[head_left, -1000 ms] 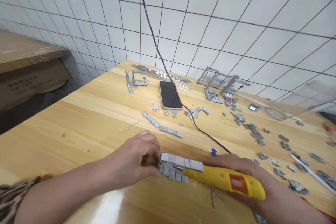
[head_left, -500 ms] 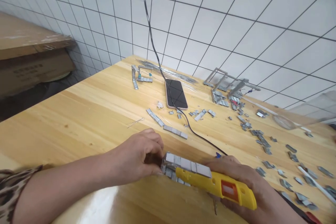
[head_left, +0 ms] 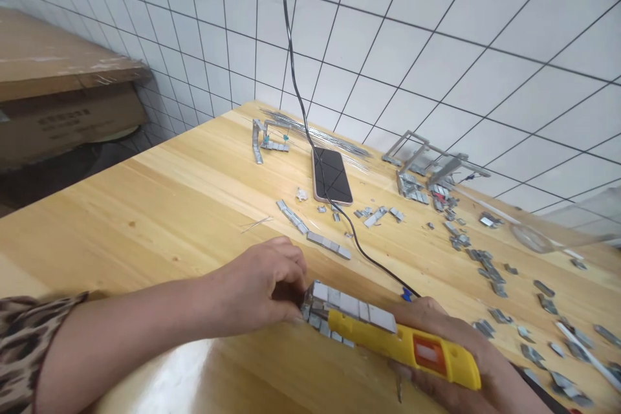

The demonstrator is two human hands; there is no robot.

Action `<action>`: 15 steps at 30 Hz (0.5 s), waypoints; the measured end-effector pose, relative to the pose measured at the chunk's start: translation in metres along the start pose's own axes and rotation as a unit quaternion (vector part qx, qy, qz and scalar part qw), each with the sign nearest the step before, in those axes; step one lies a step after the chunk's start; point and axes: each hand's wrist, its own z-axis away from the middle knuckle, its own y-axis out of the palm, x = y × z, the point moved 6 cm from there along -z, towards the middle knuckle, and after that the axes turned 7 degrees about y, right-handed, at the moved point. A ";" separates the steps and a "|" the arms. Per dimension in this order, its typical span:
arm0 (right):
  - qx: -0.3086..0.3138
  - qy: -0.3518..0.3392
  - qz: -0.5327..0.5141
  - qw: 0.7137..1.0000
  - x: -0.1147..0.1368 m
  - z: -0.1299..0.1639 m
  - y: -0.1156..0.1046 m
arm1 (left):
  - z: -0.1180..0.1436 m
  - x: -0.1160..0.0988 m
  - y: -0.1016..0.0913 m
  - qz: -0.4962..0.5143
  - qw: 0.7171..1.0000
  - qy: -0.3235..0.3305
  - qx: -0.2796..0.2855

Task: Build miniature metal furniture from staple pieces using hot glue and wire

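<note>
My right hand [head_left: 451, 336] is wrapped round a yellow hand tool [head_left: 359, 330] with an orange-framed window and a narrow metal tip. The tip points left, between the layers of a small grey metal-block assembly [head_left: 354, 303]. My left hand [head_left: 272, 281] is closed, thumb and fingers pinching the left end of this assembly. The left fingertips sit close to the tool's tip, and what lies between them is partly hidden. A thin brownish piece [head_left: 399, 388] hangs below the tool. Two segmented grey strips [head_left: 328, 244] lie on the table beyond my hands.
A phone [head_left: 332, 174] lies with a black cord [head_left: 359, 242] across it, running towards my right hand. Thin metal rods [head_left: 315, 132] and small grey frames [head_left: 439, 174] stand or lie near the tiled wall. Several loose grey pieces [head_left: 490, 268] are scattered at right.
The whole view has shifted slightly, so the table things appear a little further right. Both hands keep their hold on the assembly and the yellow tool.
</note>
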 end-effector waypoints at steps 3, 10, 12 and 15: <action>0.048 -0.024 -0.015 0.998 -0.002 0.002 0.006 | 0.000 0.000 0.000 0.004 1.000 0.002 -0.002; 0.059 0.009 -0.044 0.997 -0.008 0.004 0.009 | 0.000 0.000 0.000 0.012 1.000 0.001 -0.005; 0.065 0.013 -0.051 0.997 -0.008 0.004 0.010 | 0.000 0.000 -0.001 0.012 1.000 0.000 -0.005; 0.069 0.008 -0.054 0.996 -0.009 0.004 0.010 | 0.000 0.000 -0.001 0.015 1.000 -0.003 -0.007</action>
